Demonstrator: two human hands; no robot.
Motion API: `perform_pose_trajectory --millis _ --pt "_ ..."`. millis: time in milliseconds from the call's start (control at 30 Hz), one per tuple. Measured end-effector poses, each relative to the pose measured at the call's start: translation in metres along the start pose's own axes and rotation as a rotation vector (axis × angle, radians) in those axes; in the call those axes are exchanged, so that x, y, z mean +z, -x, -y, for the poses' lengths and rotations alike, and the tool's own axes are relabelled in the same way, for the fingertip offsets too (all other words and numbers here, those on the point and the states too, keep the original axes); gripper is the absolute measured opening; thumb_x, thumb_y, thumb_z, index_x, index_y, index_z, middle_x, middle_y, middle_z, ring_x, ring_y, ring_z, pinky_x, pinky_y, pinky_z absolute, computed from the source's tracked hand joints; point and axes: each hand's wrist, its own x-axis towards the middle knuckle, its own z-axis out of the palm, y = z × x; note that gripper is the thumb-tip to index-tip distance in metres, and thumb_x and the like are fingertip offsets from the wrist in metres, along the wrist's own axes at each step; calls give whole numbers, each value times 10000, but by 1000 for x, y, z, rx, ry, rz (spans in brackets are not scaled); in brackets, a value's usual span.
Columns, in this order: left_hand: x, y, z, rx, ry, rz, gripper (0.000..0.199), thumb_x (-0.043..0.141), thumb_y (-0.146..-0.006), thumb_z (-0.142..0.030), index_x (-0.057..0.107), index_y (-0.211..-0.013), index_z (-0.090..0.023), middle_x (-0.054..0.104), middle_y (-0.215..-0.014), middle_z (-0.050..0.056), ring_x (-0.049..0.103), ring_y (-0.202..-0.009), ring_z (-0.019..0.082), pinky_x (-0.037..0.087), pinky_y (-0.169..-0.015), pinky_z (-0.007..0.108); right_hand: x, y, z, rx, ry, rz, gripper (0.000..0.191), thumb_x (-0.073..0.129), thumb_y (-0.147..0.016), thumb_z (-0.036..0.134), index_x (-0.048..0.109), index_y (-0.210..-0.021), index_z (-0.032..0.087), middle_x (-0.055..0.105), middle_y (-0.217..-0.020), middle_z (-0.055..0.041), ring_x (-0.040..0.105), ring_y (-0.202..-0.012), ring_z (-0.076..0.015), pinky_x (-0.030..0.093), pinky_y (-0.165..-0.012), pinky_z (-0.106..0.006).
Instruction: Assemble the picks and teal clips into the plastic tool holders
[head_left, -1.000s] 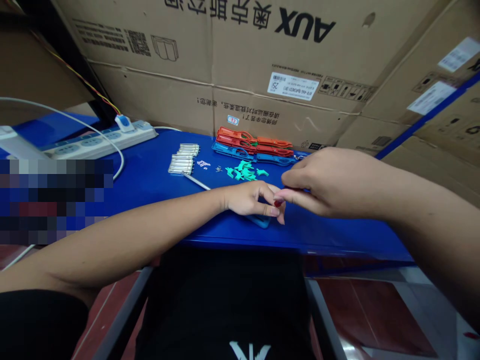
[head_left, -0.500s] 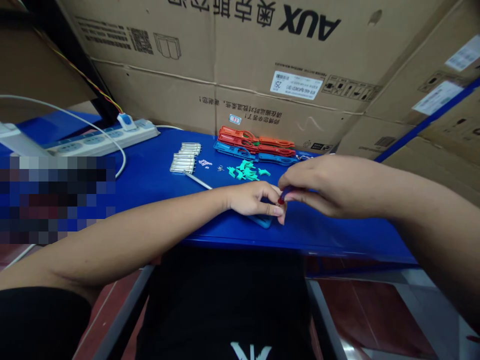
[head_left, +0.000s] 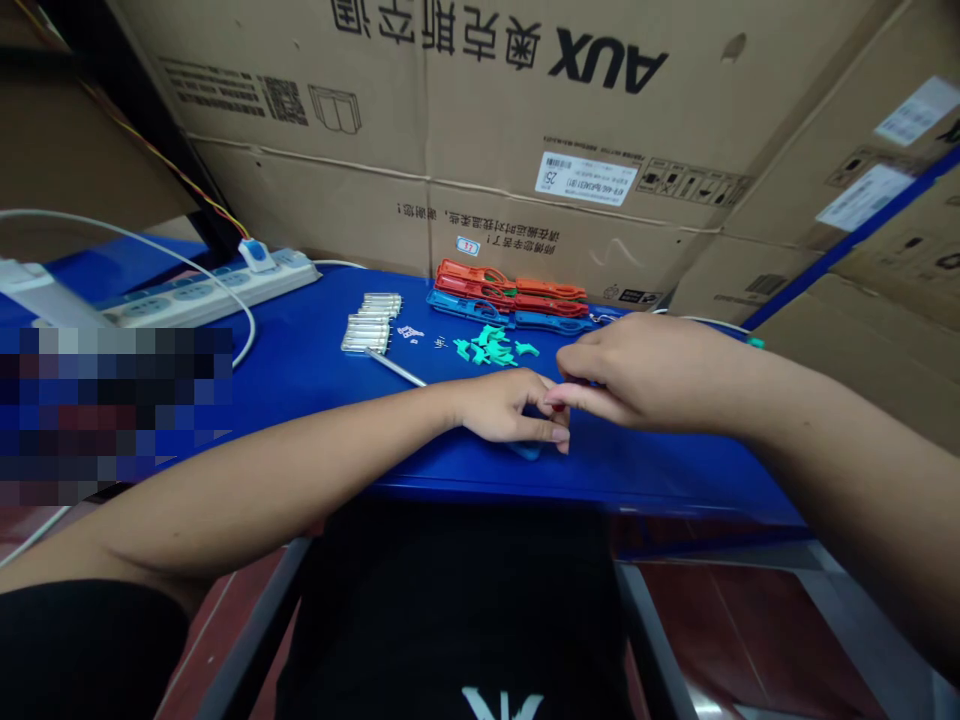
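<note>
My left hand (head_left: 504,405) rests low over the front of the blue table, thumb and fingers curled in. From the right, my right hand (head_left: 634,375) meets its fingertips, with thumb and forefinger pinched together. A small red piece (head_left: 559,407) shows between the two hands; most of it is covered, so its kind is unclear. Under my left hand, the edge of a light blue plastic part (head_left: 527,451) sticks out. A thin metal rod (head_left: 396,368) lies behind my left wrist. Beyond the hands sits a pile of small green plastic pieces (head_left: 491,347).
Orange, red and blue plastic shells (head_left: 510,298) are lined up at the back. Silvery metal parts (head_left: 371,322), small pinkish pieces (head_left: 409,333) and tiny pins (head_left: 440,343) lie left of the green pile. A power strip (head_left: 217,290) and a large carton (head_left: 487,140) bound the table.
My right hand has shifted slightly left, closer over my left fingertips. The purple part of the small piece, visible before, is now covered. My left hand stays nearly in place.
</note>
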Motion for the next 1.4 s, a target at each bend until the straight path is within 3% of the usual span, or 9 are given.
perform_pose_trajectory --millis 333,567,700,833,900,967,1033,1233,1400 --pt "7 -2 -2 -109 -14 67 231 575 -950 -285 749 -976 -136 760 -957 77 682 -850 146 529 -836 269 -4 -8 12 128 39 -6 626 315 -1003 520 724 -680 172 631 -579 -83 471 -512 -153 196 -539 -293" --pt "3 -3 -4 -94 -10 17 155 660 -895 -271 754 -960 -166 755 -966 46 682 -905 151 515 -880 269 0 -10 14 238 1 -31 704 293 -964 636 723 -638 185 622 -560 -79 457 -506 -152 169 -518 -289" --pt "-13 4 -16 -85 -170 64 353 746 -815 -392 711 -1099 -185 707 -1132 70 640 -1042 200 481 -928 307 6 1 10 248 -98 -69 683 328 -958 638 671 -574 188 604 -551 -57 464 -520 -148 203 -532 -284" --pt "-34 17 -31 -377 -564 220 705 860 -613 -542 644 -1190 -200 678 -1063 72 622 -890 223 453 -715 285 32 35 -2 339 -322 -267 659 309 -993 578 601 -551 187 534 -510 -22 485 -502 -139 305 -551 -282" --pt "-41 21 -34 -501 -644 278 694 854 -606 -561 638 -1163 -208 681 -1025 53 612 -831 207 415 -652 261 55 53 -7 531 -392 -438 630 296 -1007 550 568 -564 194 505 -501 -18 511 -501 -154 341 -538 -286" --pt "-44 23 -35 -542 -653 305 626 841 -621 -563 650 -1104 -213 687 -1008 37 606 -804 190 389 -621 242 80 66 -9 707 -426 -499 534 372 -998 523 581 -629 198 571 -563 -35 575 -560 -182 401 -557 -291" --pt "-45 24 -34 -522 -658 315 536 832 -640 -543 669 -1026 -208 693 -979 30 601 -789 177 375 -609 232 102 73 -7 773 -458 -503 452 410 -999 478 641 -736 192 672 -708 -70 655 -687 -213 466 -635 -303" --pt "-44 24 -32 -356 -600 234 309 797 -710 -448 680 -859 -203 665 -778 -14 576 -669 131 351 -564 221 143 74 2 647 -458 -390 335 485 -981 453 712 -990 206 706 -998 -95 663 -957 -251 516 -879 -389" --pt "-34 19 -32 -164 -609 157 235 820 -679 -318 731 -868 -210 657 -785 -12 580 -682 125 377 -584 225 147 64 18 659 -417 -593 354 579 -925 482 662 -1111 192 668 -1110 -118 617 -1063 -287 502 -939 -449"
